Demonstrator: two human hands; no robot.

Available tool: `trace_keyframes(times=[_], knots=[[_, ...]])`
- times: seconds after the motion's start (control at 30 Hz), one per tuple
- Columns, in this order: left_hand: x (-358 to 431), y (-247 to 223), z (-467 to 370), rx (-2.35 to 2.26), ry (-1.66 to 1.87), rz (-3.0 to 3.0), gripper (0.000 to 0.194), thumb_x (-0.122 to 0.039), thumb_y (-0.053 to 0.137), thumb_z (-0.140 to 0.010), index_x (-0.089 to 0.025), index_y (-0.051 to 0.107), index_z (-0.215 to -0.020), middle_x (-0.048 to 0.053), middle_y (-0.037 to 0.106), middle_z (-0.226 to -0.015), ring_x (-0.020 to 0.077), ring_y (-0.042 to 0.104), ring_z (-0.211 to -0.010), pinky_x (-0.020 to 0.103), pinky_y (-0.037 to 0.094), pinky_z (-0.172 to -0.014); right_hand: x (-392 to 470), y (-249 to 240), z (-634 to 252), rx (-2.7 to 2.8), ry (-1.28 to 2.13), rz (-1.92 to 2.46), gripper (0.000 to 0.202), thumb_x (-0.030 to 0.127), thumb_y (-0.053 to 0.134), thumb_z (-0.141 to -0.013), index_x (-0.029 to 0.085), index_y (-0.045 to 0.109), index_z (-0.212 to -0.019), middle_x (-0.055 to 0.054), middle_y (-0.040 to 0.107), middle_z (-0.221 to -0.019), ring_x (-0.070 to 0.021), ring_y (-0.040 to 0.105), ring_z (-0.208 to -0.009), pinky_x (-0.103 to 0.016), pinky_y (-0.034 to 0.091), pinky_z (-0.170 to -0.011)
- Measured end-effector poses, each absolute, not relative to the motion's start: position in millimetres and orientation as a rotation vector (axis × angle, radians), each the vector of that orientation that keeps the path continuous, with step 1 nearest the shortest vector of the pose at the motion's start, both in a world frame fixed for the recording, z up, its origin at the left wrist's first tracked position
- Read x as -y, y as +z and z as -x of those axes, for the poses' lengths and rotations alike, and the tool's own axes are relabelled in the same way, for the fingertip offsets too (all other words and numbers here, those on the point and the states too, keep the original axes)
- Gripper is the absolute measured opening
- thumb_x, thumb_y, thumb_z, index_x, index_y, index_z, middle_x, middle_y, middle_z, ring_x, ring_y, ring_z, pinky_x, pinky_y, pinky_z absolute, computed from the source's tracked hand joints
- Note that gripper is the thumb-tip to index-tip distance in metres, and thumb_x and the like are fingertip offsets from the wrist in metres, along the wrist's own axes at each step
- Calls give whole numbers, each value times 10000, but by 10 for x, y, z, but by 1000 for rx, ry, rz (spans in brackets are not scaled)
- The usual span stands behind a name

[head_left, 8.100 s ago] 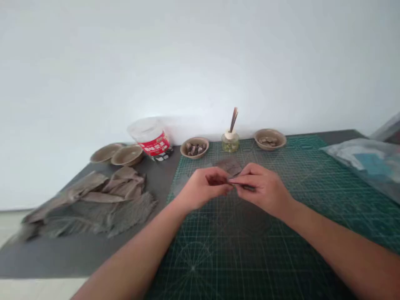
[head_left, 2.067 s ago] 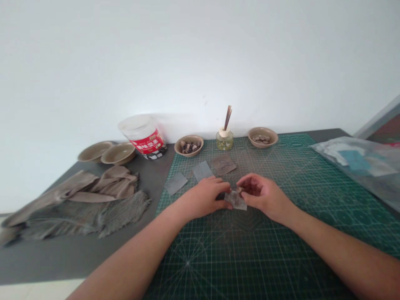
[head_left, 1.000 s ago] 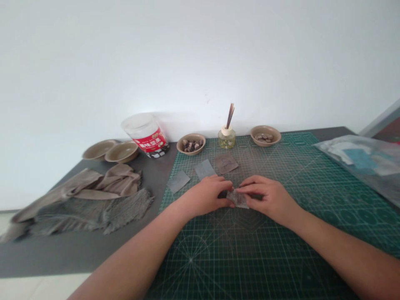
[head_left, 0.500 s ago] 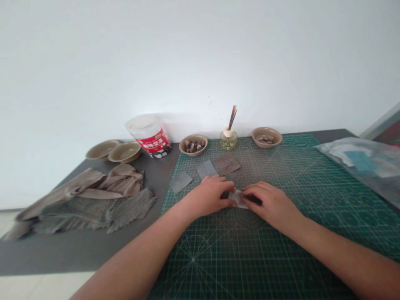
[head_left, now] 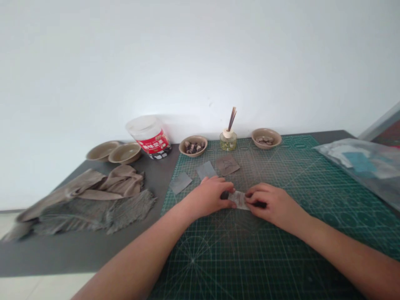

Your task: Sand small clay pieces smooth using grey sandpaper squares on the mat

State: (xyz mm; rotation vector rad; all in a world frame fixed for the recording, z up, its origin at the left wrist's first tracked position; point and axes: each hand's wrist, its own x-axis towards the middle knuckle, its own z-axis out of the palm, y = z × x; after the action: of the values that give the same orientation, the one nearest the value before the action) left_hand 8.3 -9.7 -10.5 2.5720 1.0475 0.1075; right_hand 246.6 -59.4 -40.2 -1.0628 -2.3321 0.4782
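A small greyish strip [head_left: 239, 201], creased and possibly paper or cloth, lies on the green cutting mat [head_left: 237, 258] between my hands. My left hand [head_left: 211, 195] is closed at its left end, thumb at the near edge and fingertips at the far edge. At the right end, my right hand [head_left: 273, 203] pinches with thumb and fingers close together. A dark patch shows inside each hand's curl; I cannot make out whether it is shadow or an object. Beyond my left hand lie a brown square sheet [head_left: 228, 165] with dark marks, a grey sheet [head_left: 205, 169] and another grey sheet [head_left: 181, 183].
Along the wall stand a bowl of brown and dark pieces [head_left: 186, 153], a reed diffuser [head_left: 228, 141], a bowl of flat brownish pieces [head_left: 254, 143] and a red-labelled jar [head_left: 153, 143]. Two bowls [head_left: 125, 154] and crumpled cloths [head_left: 93, 200] lie left, a plastic bag [head_left: 378, 166] right.
My right hand has shifted slightly right along the strip, and more of the strip shows between my hands. My left hand has stayed in place.
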Motion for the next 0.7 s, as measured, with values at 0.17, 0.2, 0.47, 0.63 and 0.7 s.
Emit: trace_keyframes(times=[0.17,0.2,0.47,0.63,0.7], knots=[[94,-117,-88,-1065,120,-2573,339,-516,722,-847,-261,658,-1060,24,680,-1048,257,600,-1085,355,389,-863,636,-386,-2451,2355,522,990,93,121,674,-872,208,693,-846,-39,718,-1027,-198,650,-951,-341,528,-856],[93,-119,-88,-1066,122,-2572,343,-519,723,-845,-261,660,-1061,24,681,-1045,257,600,-1082,355,390,-866,646,-381,-2457,2355,541,973,95,120,674,-870,210,691,-846,-35,718,-1023,-191,652,-939,-332,529,-844],[94,-105,-86,-1057,121,-2566,363,-544,716,-841,-266,669,-1069,19,685,-1015,257,606,-1055,351,387,-840,586,-410,-2511,2379,552,924,87,132,664,-889,214,683,-864,-34,709,-1035,-184,647,-948,-323,529,-837],[90,-116,-87,-1064,118,-2555,344,-532,715,-846,-266,664,-1057,18,684,-1022,258,600,-1069,356,383,-858,568,-409,-2501,2336,471,1048,70,144,680,-886,208,684,-859,-40,701,-1016,-198,643,-946,-342,526,-842],[87,-117,-87,-1063,111,-2555,342,-523,718,-846,-264,662,-1063,19,684,-1025,256,601,-1067,355,383,-856,591,-406,-2498,2378,489,984,82,132,672,-889,210,684,-866,-36,702,-1021,-193,640,-941,-335,524,-838]])
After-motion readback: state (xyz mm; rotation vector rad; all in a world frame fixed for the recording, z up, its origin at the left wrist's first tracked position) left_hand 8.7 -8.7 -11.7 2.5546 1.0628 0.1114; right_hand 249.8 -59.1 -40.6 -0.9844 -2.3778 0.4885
